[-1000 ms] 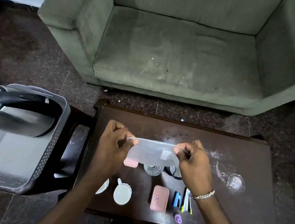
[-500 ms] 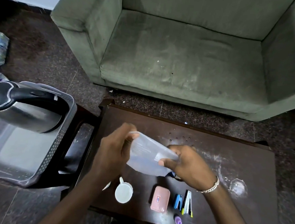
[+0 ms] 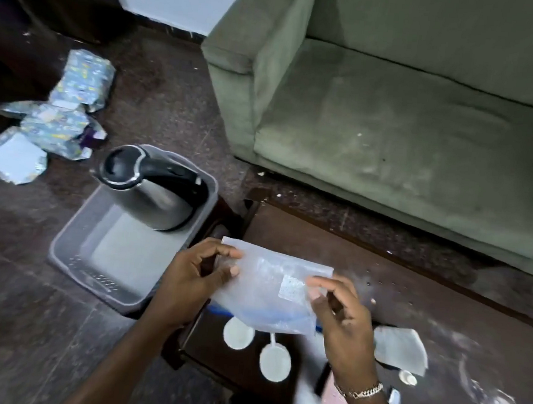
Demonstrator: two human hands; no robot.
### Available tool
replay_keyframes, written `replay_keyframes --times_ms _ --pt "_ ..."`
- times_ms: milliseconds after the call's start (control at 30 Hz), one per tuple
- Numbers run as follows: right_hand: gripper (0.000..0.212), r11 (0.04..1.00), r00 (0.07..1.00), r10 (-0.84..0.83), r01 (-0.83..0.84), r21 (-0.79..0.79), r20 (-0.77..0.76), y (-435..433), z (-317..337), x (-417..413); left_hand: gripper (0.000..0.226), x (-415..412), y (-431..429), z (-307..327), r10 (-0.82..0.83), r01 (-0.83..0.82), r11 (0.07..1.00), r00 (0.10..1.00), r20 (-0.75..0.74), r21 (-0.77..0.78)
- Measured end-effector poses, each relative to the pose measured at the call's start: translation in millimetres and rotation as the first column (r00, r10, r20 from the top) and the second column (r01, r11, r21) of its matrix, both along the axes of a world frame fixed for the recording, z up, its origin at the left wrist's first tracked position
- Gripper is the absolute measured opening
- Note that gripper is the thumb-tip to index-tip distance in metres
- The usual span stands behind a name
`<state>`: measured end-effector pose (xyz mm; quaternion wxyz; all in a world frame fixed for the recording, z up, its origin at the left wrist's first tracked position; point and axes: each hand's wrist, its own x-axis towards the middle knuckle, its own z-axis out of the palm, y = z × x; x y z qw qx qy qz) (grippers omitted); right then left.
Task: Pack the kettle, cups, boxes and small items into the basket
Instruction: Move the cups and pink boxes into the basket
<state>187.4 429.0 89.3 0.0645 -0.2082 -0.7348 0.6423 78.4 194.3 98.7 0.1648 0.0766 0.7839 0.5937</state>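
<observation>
Kettle (image 3: 151, 189) stands in the grey basket (image 3: 73, 250) at centre left. Left hand (image 3: 192, 275) fingers pinch the translucent box (image 3: 264, 291) above the desk (image 3: 425, 310); right hand (image 3: 342, 316) fingers spread loosely against its right edge.

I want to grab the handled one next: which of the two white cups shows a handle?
The right-hand white cup, nearer the table's front edge; the left cup shows none.

Green upholstered sofa (image 3: 408, 123) at 1 o'clock, seat cushion bare. Dark speckled floor (image 3: 29, 279) at 8 o'clock. Crumpled patterned wrappers (image 3: 58, 121) (print blurred) at 10 o'clock on the floor. Dark wooden worktop (image 3: 441, 311) at 4 o'clock, its surface smeared white.
</observation>
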Motion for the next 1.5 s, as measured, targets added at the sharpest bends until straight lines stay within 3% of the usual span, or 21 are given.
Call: replay_keyframes --times_ms 167,400,500,633,733,800,933,1033,1100,1167,1367,1500 --pt "0.040 0.960 0.955 0.266 -0.252 -0.120 0.128 -76 -18 -35 0.034 -28 -96 -4 0.010 -0.005 0.987 0.999 0.035 -0.159" --pt "0.036 0.869 0.853 0.463 -0.491 0.068 0.243 -203 -41 -98 0.027 -72 -224 -34 0.165 -0.163 0.896 0.986 -0.030 -0.414" --pt "0.042 0.751 0.760 0.554 -0.633 0.190 0.340 -242 -49 -121 0.025 -89 -257 -54 0.200 -0.199 0.846 0.978 -0.053 -0.495" --pt "0.027 0.501 0.626 0.611 -0.779 0.376 0.484 -276 -60 -142 0.026 -108 -276 -81 0.178 -0.163 0.824 0.984 -0.024 -0.542" --pt "0.028 0.312 0.556 0.548 -0.829 0.464 0.624 -289 -64 -150 0.027 -116 -276 -99 0.104 -0.102 0.816 0.994 -0.029 -0.569" --pt "0.030 0.238 0.537 0.506 -0.839 0.489 0.675 -298 -69 -153 0.029 -122 -279 -109 0.038 -0.035 0.795 0.999 -0.007 -0.605" --pt "0.030 0.200 0.524 0.437 -0.849 0.489 0.731 -305 -75 -156 0.027 -130 -280 -120 -0.124 0.109 0.742 0.992 0.025 -0.662" --pt "0.026 0.231 0.553 0.414 -0.832 0.504 0.723 -307 -76 -162 0.041 -130 -276 -117 -0.255 0.118 0.586 0.966 -0.044 -0.802" --pt "0.023 0.229 0.607 0.450 -0.787 0.572 0.655 -310 -78 -167 0.043 -131 -270 -110 -0.342 0.197 0.592 0.939 -0.022 -0.781" --pt "0.025 0.209 0.606 0.525 -0.772 0.600 0.598 -314 -82 -172 0.040 -133 -265 -105 -0.423 0.356 0.594 0.901 0.096 -0.722" --pt "0.027 0.097 0.504 0.593 -0.819 0.566 0.627 -320 -96 -169 0.042 -125 -256 -109 -0.573 0.488 0.316 0.782 0.247 -0.814" --pt "0.024 0.186 0.583 0.623 -0.758 0.625 0.521 -317 -91 -165 0.040 -124 -254 -106 -0.553 0.451 0.402 0.813 0.181 -0.797"
